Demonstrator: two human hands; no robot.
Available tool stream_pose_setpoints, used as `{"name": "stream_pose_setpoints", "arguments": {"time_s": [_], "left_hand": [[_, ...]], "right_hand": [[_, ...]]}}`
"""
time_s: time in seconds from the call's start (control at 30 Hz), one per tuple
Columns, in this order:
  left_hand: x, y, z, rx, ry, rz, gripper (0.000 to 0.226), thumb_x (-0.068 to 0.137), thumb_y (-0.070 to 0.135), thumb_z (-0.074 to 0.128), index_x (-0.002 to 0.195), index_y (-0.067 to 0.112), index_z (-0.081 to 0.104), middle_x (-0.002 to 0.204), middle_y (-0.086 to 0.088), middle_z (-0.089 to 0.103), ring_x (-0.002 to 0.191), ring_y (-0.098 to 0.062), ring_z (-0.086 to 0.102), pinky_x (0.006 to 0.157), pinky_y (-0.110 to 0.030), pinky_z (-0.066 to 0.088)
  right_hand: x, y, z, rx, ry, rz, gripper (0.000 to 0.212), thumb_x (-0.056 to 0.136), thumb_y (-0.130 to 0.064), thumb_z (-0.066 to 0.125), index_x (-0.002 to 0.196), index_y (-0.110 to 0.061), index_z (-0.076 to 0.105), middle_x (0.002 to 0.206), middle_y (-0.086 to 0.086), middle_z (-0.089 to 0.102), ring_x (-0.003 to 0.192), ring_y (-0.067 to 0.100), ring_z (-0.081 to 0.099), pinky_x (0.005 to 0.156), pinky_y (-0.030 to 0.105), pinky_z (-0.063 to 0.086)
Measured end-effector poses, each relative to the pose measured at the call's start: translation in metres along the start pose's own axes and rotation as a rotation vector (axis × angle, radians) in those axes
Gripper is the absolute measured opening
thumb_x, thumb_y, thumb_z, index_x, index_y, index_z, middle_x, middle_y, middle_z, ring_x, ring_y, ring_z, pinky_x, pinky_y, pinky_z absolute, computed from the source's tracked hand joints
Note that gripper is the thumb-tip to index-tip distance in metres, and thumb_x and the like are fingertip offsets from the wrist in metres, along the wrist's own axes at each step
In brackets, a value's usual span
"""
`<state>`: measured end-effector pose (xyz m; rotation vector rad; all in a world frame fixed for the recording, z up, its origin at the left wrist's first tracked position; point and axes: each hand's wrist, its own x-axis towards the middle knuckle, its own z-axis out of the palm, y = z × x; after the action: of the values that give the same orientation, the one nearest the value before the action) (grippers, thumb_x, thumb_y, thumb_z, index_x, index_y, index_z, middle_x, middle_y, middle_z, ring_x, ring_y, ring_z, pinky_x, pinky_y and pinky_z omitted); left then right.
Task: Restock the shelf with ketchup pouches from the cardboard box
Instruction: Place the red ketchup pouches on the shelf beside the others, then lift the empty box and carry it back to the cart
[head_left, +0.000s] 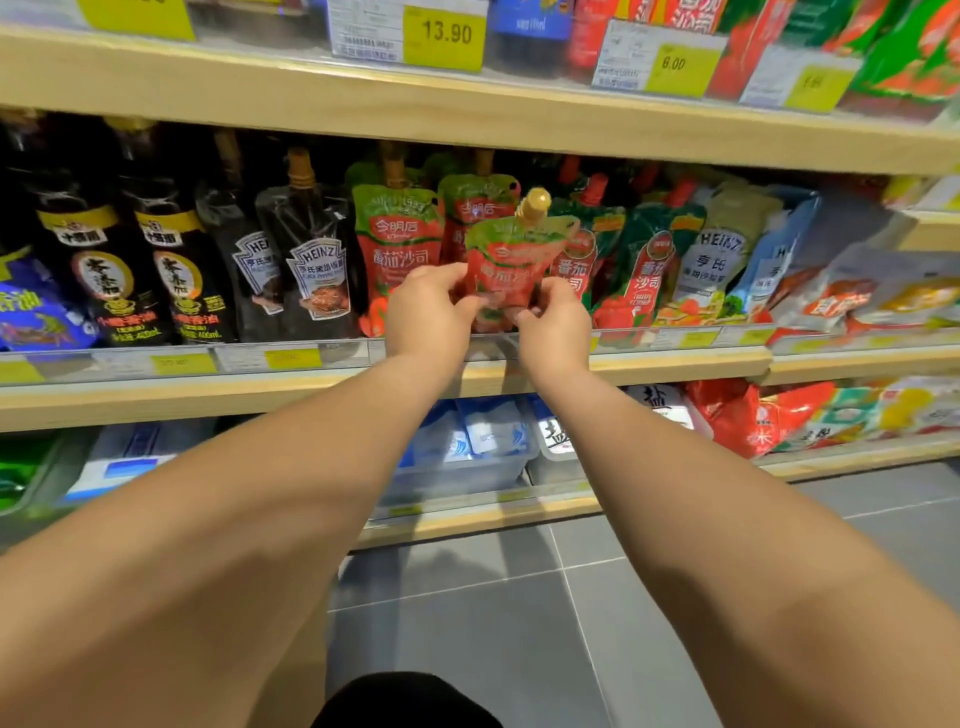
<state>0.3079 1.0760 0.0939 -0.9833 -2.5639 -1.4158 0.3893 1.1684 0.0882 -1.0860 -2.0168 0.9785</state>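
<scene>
Though the cardboard box is out of my view, so that I cannot say how many pouches remain in it, I judge the job to be somewhere in the middle. At least two matching pouches (397, 244) already stand upright on the middle shelf (675, 364), one at the front and another just to its right and further back. More may be hidden behind them. The one I hold is not yet set down, so it and whatever the box holds are left to do.

I hold one ketchup pouch (514, 254) with both hands, in front of that row and near the shelf's front lip. My left hand (431, 306) pinches its lower left edge, and my right hand (553, 322) pinches the lower right corner. The hands are close together, with only the bottom of the pouch between them. The pouch is roughly upright, leaning a little to the right, with its gold cap (535, 201) on top and its printed face toward me. It is blurred, so I cannot tell whether its base touches the shelf.

Left of the row stand dark sauce pouches (311, 260), and to the right are green pouches (649, 260) of another kind. The spot I seem to aim for is in front of the rear matching pouch, between the front one and the green ones.
</scene>
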Motion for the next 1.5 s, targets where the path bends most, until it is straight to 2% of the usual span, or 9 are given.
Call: {"name": "stream_pose_setpoints", "arguments": {"time_s": [0.13, 0.27, 0.53, 0.67, 0.83, 0.97, 1.07, 1.37, 1.5], "left_hand": [[0.0, -0.005, 0.008, 0.093, 0.021, -0.03, 0.034, 0.087, 0.038, 0.059, 0.116, 0.019, 0.064, 0.113, -0.005, 0.065, 0.103, -0.028, 0.059, 0.073, -0.03, 0.041], [-0.001, -0.008, 0.013, 0.142, 0.023, -0.09, 0.026, 0.087, 0.039, 0.059, 0.107, 0.023, 0.064, 0.095, 0.0, 0.069, 0.088, -0.026, 0.062, 0.06, -0.03, 0.038], [0.0, -0.008, 0.02, 0.16, 0.045, -0.148, 0.033, 0.09, 0.035, 0.055, 0.122, 0.026, 0.053, 0.103, -0.001, 0.069, 0.092, -0.027, 0.063, 0.064, -0.034, 0.045], [-0.011, -0.013, 0.014, 0.057, 0.021, -0.111, 0.039, 0.089, 0.03, 0.055, 0.128, 0.027, 0.052, 0.118, 0.0, 0.066, 0.101, -0.025, 0.062, 0.086, -0.04, 0.05], [-0.039, -0.034, -0.019, 0.006, 0.063, -0.066, 0.035, 0.086, 0.03, 0.058, 0.121, 0.029, 0.057, 0.113, 0.003, 0.066, 0.095, -0.019, 0.062, 0.083, -0.033, 0.05], [-0.071, -0.075, -0.065, 0.019, 0.124, -0.155, 0.035, 0.085, 0.025, 0.058, 0.12, 0.029, 0.057, 0.107, 0.007, 0.066, 0.084, -0.015, 0.061, 0.075, -0.027, 0.045], [-0.106, -0.115, -0.109, 0.05, 0.177, -0.276, 0.039, 0.085, 0.021, 0.057, 0.123, 0.027, 0.055, 0.106, 0.006, 0.065, 0.088, -0.017, 0.061, 0.074, -0.027, 0.044], [-0.232, -0.228, -0.229, 0.222, 0.312, -0.699, 0.048, 0.081, 0.014, 0.06, 0.128, 0.016, 0.052, 0.118, -0.008, 0.064, 0.105, -0.029, 0.059, 0.089, -0.034, 0.044], [-0.288, -0.27, -0.259, 0.258, 0.384, -0.939, 0.056, 0.081, 0.02, 0.061, 0.134, 0.022, 0.045, 0.129, -0.005, 0.057, 0.12, -0.027, 0.051, 0.101, -0.04, 0.043]], "right_hand": [[0.007, 0.011, 0.01, -0.119, -0.034, 0.079, 0.037, 0.084, -0.033, 0.066, 0.117, -0.021, 0.056, 0.117, 0.007, 0.051, 0.111, 0.022, 0.041, 0.092, 0.035, 0.04], [0.01, 0.014, 0.017, -0.16, -0.037, 0.105, 0.039, 0.083, -0.044, 0.065, 0.115, -0.022, 0.061, 0.111, 0.005, 0.047, 0.117, 0.026, 0.035, 0.098, 0.04, 0.038], [0.011, 0.012, 0.026, -0.173, 0.058, 0.099, 0.035, 0.082, -0.046, 0.064, 0.108, -0.025, 0.056, 0.109, 0.007, 0.057, 0.113, 0.025, 0.035, 0.082, 0.035, 0.03], [0.002, 0.009, 0.024, -0.328, 0.079, 0.039, 0.04, 0.087, -0.042, 0.058, 0.122, -0.022, 0.055, 0.12, 0.005, 0.056, 0.119, 0.027, 0.036, 0.092, 0.039, 0.032], [-0.036, -0.004, 0.025, -0.272, 0.116, -0.16, 0.028, 0.088, -0.028, 0.054, 0.114, -0.017, 0.057, 0.119, 0.006, 0.055, 0.116, 0.026, 0.039, 0.098, 0.036, 0.025], [-0.094, -0.023, 0.051, -0.174, -0.076, -0.337, 0.026, 0.084, -0.02, 0.055, 0.109, -0.014, 0.059, 0.113, 0.007, 0.056, 0.112, 0.027, 0.042, 0.099, 0.038, 0.031], [-0.141, -0.04, 0.084, -0.177, -0.264, -0.4, 0.028, 0.084, -0.018, 0.055, 0.111, -0.014, 0.059, 0.115, 0.006, 0.057, 0.113, 0.027, 0.044, 0.099, 0.039, 0.034], [-0.251, -0.067, 0.19, -0.296, -0.763, -0.474, 0.037, 0.087, -0.022, 0.054, 0.123, -0.013, 0.054, 0.125, 0.011, 0.055, 0.118, 0.029, 0.046, 0.102, 0.04, 0.036], [-0.276, -0.059, 0.241, -0.455, -0.974, -0.536, 0.051, 0.084, -0.028, 0.057, 0.133, -0.018, 0.045, 0.137, 0.011, 0.047, 0.126, 0.031, 0.042, 0.106, 0.041, 0.034]]}}
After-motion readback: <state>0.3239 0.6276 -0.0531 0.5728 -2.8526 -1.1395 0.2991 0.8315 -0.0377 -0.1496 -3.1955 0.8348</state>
